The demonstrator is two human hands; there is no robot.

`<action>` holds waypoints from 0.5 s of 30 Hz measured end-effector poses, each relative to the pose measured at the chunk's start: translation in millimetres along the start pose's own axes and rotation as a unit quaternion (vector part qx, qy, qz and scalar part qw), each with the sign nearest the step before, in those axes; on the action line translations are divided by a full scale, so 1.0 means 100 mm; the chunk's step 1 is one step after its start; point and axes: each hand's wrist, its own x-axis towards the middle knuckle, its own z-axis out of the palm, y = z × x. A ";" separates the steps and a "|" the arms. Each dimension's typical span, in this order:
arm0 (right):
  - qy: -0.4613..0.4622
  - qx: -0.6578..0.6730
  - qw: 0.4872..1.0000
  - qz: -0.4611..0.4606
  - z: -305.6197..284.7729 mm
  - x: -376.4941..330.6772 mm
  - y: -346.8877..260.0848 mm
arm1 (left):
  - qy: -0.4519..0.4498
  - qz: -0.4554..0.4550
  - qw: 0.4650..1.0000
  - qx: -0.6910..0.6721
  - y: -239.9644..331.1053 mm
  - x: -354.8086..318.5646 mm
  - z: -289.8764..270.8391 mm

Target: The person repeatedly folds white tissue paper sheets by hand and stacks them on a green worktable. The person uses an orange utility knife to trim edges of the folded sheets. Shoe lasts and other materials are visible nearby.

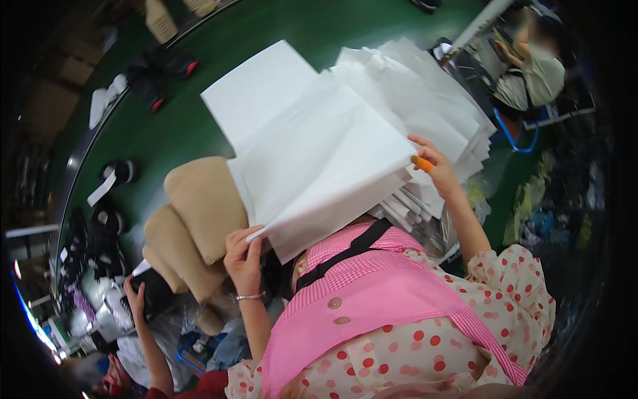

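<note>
A large white sheet of thin paper stretches between my two hands, its near edge folded down. My left hand pinches the near left corner between thumb and fingers. At the right end of that edge, my right hand grips the paper, with an orange cover on one finger. Beneath and behind it lies a fanned stack of white paper sheets. Another white sheet sticks out at the far left of the pile. Beside my left hand rest several beige, rounded moulded pieces.
A green work surface curves around the papers. Black shoes with red parts lie at the far left. A co-worker's hand is at the left, near dark shoes. Another person sits at the far right. Rolled white papers lie near my right forearm.
</note>
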 end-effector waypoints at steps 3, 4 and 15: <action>-0.013 0.109 0.993 -0.043 0.01 0.01 -0.20 | 0.021 -0.091 0.992 -0.090 0.09 0.12 -0.02; -0.021 0.168 0.984 -0.053 -0.02 0.02 -0.27 | 0.021 -0.106 0.989 -0.099 0.12 0.19 -0.04; 0.041 0.195 0.923 -0.329 -0.88 0.19 -1.28 | -0.120 0.008 0.982 -0.143 1.28 1.79 0.24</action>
